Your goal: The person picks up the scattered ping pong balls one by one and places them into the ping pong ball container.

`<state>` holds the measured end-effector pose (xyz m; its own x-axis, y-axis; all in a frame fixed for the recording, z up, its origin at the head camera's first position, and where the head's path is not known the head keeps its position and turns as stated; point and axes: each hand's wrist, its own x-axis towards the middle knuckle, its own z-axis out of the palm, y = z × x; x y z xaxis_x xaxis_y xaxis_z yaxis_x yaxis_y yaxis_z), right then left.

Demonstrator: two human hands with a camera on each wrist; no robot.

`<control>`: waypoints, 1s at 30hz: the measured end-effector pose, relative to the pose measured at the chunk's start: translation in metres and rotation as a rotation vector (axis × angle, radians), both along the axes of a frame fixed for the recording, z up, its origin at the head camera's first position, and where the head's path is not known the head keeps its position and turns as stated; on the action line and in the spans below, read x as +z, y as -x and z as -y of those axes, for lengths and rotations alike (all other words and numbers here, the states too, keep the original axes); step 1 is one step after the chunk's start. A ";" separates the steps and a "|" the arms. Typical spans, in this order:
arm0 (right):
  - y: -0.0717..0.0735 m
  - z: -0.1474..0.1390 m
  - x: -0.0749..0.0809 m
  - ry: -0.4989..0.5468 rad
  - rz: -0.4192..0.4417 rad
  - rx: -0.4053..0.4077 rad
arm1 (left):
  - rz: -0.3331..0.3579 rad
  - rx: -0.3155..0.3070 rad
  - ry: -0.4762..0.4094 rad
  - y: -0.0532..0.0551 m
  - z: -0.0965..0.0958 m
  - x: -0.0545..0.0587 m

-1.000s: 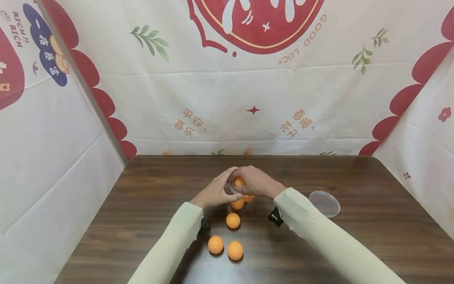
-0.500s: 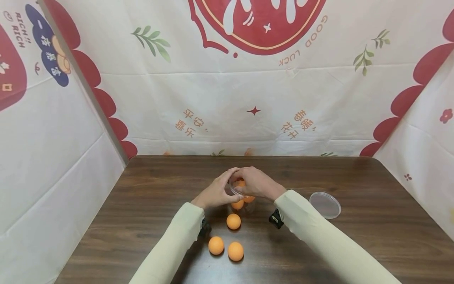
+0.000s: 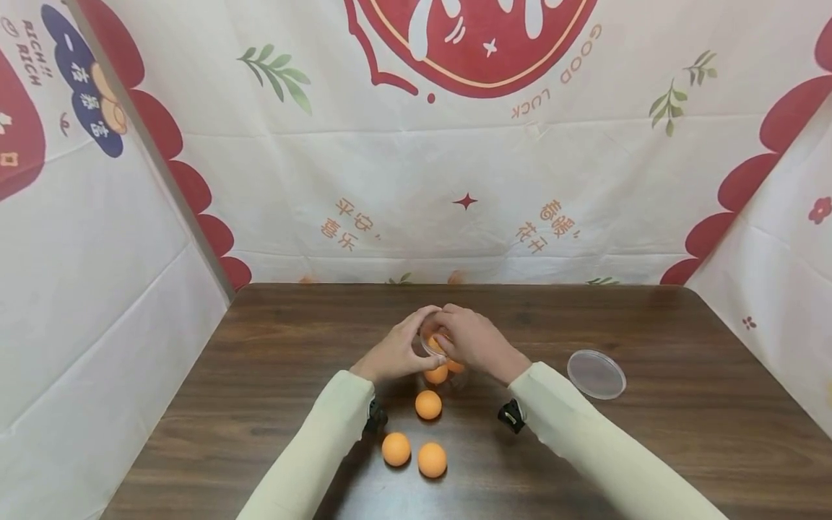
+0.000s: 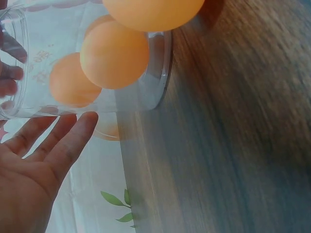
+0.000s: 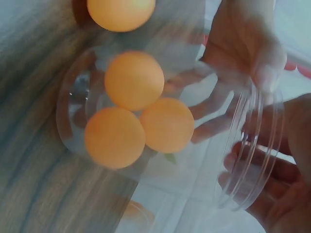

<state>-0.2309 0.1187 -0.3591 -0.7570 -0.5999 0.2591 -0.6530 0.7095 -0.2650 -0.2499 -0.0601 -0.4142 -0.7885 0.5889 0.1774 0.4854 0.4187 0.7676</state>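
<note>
A clear plastic jar (image 5: 199, 174) stands on the table with three orange ping-pong balls (image 5: 115, 138) visible low inside it. My left hand (image 3: 393, 352) grips the jar near its rim, the thumb on the near side and the fingers around the far side. At the jar's mouth is my right hand (image 3: 477, 343). In the right wrist view its fingers (image 5: 286, 170) dip into the opening, and no ball shows between them. In front of the jar lies a loose ping-pong ball (image 3: 427, 404). The hands partly cover the jar in the head view.
Two more loose balls lie closer to the person, a left one (image 3: 396, 449) and a right one (image 3: 432, 460). A round clear lid (image 3: 596, 374) rests right of the jar on the brown wooden table (image 3: 279, 361). Printed white cloth (image 3: 403, 173) hangs behind.
The ball that my right hand held at the mouth has gone down into the jar. The right hand has shifted slightly rightward. My left hand keeps its grip on the jar.
</note>
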 end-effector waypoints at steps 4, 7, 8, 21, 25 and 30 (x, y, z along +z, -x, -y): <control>-0.018 -0.001 -0.003 0.089 -0.174 -0.051 | 0.004 -0.004 -0.011 0.000 -0.001 0.001; -0.036 -0.003 -0.006 0.187 -0.317 -0.048 | -0.012 -0.012 -0.003 0.000 -0.001 0.002; -0.042 -0.003 -0.008 0.211 -0.355 -0.035 | -0.025 -0.014 -0.001 0.000 -0.001 0.002; -0.094 0.001 -0.025 0.119 -0.241 0.067 | -0.045 0.004 0.008 -0.001 0.000 0.002; -0.100 0.001 -0.029 0.081 -0.174 0.085 | -0.020 0.011 0.001 -0.001 -0.001 0.000; -0.107 0.001 -0.035 0.045 -0.097 0.117 | -0.021 0.016 -0.014 -0.001 -0.001 -0.001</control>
